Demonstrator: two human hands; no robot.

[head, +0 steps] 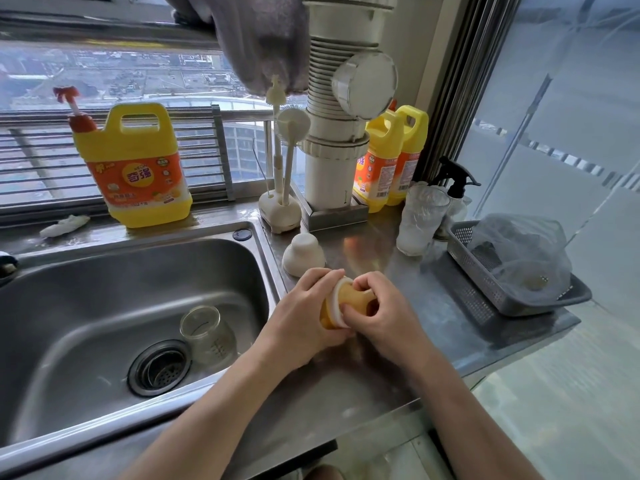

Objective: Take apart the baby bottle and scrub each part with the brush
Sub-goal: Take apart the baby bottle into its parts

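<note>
Two hands grip the bottle collar (338, 304).
Left hand (304, 317) wraps its ring, right hand (384, 313) pinches the amber end; glass bottle (207, 336) lies in the sink (86, 289).

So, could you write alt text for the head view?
The left hand and right hand grip a yellow nipple in its white ring over a counter. The glass bottle lies in the sink; a cap stands nearby.

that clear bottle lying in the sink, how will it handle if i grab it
The clear bottle looks like glass, so probably fragile against the steel sink. It lies on its side by the drain, so it may roll.
</note>
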